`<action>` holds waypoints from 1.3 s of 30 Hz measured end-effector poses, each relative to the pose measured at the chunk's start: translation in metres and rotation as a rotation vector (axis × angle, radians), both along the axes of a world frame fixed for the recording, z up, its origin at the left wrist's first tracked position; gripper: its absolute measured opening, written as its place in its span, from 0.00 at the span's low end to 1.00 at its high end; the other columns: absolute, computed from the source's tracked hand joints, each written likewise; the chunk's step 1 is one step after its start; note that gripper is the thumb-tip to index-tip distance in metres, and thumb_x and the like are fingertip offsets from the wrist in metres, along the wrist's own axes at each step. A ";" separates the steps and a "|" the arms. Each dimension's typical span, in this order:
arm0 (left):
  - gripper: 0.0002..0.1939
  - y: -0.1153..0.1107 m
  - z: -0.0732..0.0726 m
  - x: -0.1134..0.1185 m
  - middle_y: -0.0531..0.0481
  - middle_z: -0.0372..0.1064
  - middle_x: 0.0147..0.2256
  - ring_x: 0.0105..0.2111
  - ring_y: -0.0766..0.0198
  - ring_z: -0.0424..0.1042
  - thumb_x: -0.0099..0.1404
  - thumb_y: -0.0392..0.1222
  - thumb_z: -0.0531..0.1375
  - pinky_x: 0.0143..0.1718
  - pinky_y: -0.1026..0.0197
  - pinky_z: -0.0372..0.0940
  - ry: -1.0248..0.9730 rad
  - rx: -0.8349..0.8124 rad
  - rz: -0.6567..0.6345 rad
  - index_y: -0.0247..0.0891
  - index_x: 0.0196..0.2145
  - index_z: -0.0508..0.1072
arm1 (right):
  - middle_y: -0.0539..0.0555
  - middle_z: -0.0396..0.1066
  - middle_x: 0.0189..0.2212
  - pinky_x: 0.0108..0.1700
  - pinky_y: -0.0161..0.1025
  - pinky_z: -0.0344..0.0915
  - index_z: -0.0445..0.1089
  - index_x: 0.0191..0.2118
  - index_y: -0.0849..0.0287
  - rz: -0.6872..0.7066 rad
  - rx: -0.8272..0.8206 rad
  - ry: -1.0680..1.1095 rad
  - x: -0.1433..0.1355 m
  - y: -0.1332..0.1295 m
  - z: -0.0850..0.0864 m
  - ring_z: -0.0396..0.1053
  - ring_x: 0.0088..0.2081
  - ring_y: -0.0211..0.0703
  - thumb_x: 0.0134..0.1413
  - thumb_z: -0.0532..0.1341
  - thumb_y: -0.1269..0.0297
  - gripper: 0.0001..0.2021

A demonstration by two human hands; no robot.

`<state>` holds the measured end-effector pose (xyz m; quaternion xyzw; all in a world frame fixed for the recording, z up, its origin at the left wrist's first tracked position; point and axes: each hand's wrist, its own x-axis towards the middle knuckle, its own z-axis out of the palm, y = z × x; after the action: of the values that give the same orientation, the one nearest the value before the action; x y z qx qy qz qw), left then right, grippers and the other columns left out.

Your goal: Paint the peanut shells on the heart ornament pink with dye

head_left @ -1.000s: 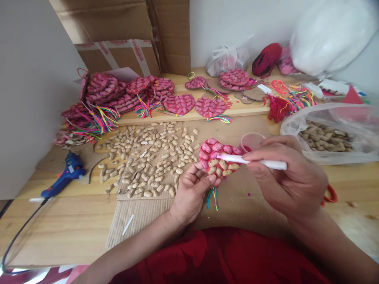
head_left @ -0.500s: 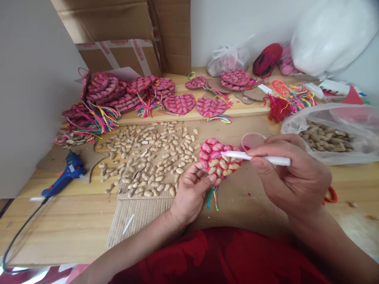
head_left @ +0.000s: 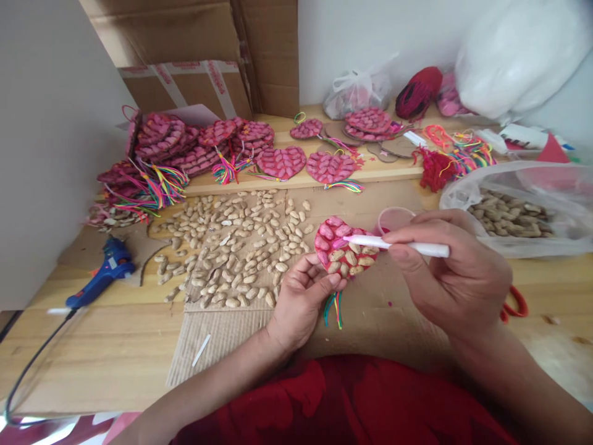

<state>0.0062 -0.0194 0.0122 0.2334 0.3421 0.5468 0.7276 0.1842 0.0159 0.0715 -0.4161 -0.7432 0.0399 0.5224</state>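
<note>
My left hand (head_left: 303, 296) is closed on the lower left edge of a red heart-shaped ornament (head_left: 332, 253) covered in peanuts. The upper left peanuts are pink, while those at the lower right keep their natural tan. A tassel of coloured cords (head_left: 334, 309) hangs beneath it. In my right hand (head_left: 458, 278) is a white marker-like paint pen (head_left: 419, 247), held between thumb and fingers. Its pink tip rests at a peanut near the middle of the ornament. Behind the pen stands a clear plastic cup (head_left: 395, 217) with something pink in it, partly hidden by my right hand.
Loose peanuts (head_left: 245, 253) spread over cardboard to the left. A blue glue gun (head_left: 99, 275) with a cord lies farther left. Pink peanut ornaments (head_left: 162, 139) are piled along a back ledge. A plastic bag of peanuts (head_left: 509, 216) and orange-handled scissors (head_left: 516, 303) are at the right.
The pen and my right hand have shifted slightly left. The ornament has tilted a little in my left hand, its left edge moving slightly right.
</note>
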 end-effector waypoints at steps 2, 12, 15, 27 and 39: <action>0.12 0.000 0.000 0.000 0.51 0.75 0.41 0.42 0.67 0.73 0.59 0.32 0.67 0.44 0.65 0.68 -0.003 0.000 -0.004 0.39 0.40 0.73 | 0.49 0.75 0.29 0.42 0.44 0.66 0.75 0.38 0.53 -0.005 0.010 0.017 -0.001 0.000 0.001 0.71 0.38 0.44 0.49 0.67 0.71 0.09; 0.12 0.001 0.000 0.000 0.51 0.76 0.40 0.41 0.67 0.74 0.59 0.32 0.67 0.44 0.65 0.68 -0.001 0.002 0.000 0.40 0.40 0.74 | 0.49 0.75 0.30 0.41 0.45 0.66 0.75 0.37 0.51 -0.025 0.013 0.025 -0.001 0.002 -0.001 0.71 0.36 0.44 0.48 0.67 0.70 0.09; 0.13 0.001 0.000 0.001 0.51 0.75 0.42 0.41 0.67 0.73 0.58 0.32 0.67 0.44 0.65 0.68 0.007 0.001 0.008 0.40 0.41 0.74 | 0.49 0.75 0.29 0.42 0.45 0.67 0.75 0.37 0.51 -0.010 0.009 0.021 -0.001 0.001 0.001 0.71 0.37 0.45 0.49 0.67 0.70 0.09; 0.13 0.001 0.000 0.000 0.53 0.76 0.38 0.39 0.70 0.73 0.59 0.31 0.67 0.43 0.66 0.69 -0.038 -0.009 0.011 0.41 0.41 0.75 | 0.49 0.75 0.29 0.41 0.45 0.66 0.76 0.37 0.51 -0.016 0.007 0.041 -0.002 0.001 0.000 0.71 0.36 0.44 0.49 0.67 0.69 0.08; 0.13 0.002 0.003 0.001 0.52 0.76 0.38 0.37 0.68 0.74 0.56 0.32 0.69 0.42 0.65 0.69 -0.026 -0.055 0.017 0.40 0.39 0.75 | 0.50 0.74 0.31 0.42 0.46 0.67 0.75 0.39 0.50 -0.023 -0.027 0.022 0.000 0.001 0.000 0.71 0.37 0.44 0.52 0.66 0.68 0.07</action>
<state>0.0069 -0.0177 0.0151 0.2035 0.3496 0.5462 0.7335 0.1839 0.0170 0.0717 -0.4309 -0.7320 0.0485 0.5255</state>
